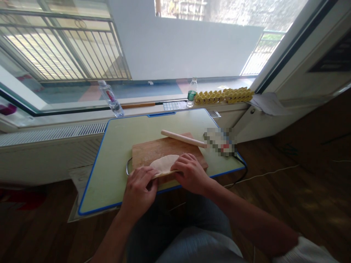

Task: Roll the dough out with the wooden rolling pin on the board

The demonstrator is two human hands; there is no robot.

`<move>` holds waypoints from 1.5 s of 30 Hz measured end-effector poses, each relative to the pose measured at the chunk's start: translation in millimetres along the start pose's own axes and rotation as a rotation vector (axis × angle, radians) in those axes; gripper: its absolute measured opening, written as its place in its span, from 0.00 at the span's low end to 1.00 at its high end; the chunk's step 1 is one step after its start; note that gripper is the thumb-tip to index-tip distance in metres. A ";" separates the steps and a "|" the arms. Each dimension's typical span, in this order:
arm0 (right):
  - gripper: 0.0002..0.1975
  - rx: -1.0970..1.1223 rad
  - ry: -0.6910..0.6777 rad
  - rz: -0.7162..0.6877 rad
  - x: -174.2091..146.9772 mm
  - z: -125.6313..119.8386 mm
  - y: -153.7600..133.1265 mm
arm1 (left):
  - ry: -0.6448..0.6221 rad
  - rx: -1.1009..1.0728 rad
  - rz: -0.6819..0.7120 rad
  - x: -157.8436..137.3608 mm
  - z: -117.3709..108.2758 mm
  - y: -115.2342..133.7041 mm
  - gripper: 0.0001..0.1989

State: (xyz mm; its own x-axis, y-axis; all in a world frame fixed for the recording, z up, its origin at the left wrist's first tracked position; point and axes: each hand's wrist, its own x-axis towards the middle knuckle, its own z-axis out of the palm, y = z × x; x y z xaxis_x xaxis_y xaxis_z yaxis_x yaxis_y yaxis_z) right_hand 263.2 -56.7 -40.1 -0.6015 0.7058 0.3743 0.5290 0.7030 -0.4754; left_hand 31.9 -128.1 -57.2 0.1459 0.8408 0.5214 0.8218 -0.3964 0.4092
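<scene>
On the near part of a wooden board (146, 149), a flat round of dough (164, 163), pale, its near edge raised and looking folded. Left hand (140, 185) has its grip pinching the left end of that edge, thumb tucked beneath; right hand (190, 172) has its grip pinching the right end, fingers bunched on top. Dough between the two hands, its far side lying against the wood. Pin (181, 137) rests slantwise across the board's far right corner, right end reaching beyond the wood. Metal handle (127, 166) at the board's left end. All this on a pale green counter (112, 164) with a blue rim. To the right, near the pin, a device with a black cord (241, 175) (blurred into squares, kind not readable). Along the sill behind: a clear bottle (111, 99) at left, a smaller green-labelled bottle (191, 93) farther right, then a yellow scalloped row (225, 96) just beside it, papers (270, 104) at the far right.
</scene>
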 end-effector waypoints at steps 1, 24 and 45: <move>0.08 0.002 0.007 -0.015 -0.2 0.3 1.0 | 0.013 0.020 0.022 -1.0 -1.4 -2.9 0.09; 0.02 0.046 0.040 0.045 -5.8 -2.4 6.4 | 0.041 -0.008 -0.047 14.0 19.1 23.5 0.04; 0.09 -0.049 0.009 0.243 13.0 17.4 -10.7 | -0.084 -0.012 -0.316 21.7 10.4 6.1 0.06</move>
State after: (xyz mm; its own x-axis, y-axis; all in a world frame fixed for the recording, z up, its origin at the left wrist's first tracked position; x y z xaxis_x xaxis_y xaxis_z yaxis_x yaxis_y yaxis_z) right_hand 239.3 -56.6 -44.0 -0.4478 0.8550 0.2615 0.6858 0.5161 -0.5131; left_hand 45.8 -108.5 -51.2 -0.0700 0.9501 0.3041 0.8270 -0.1152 0.5503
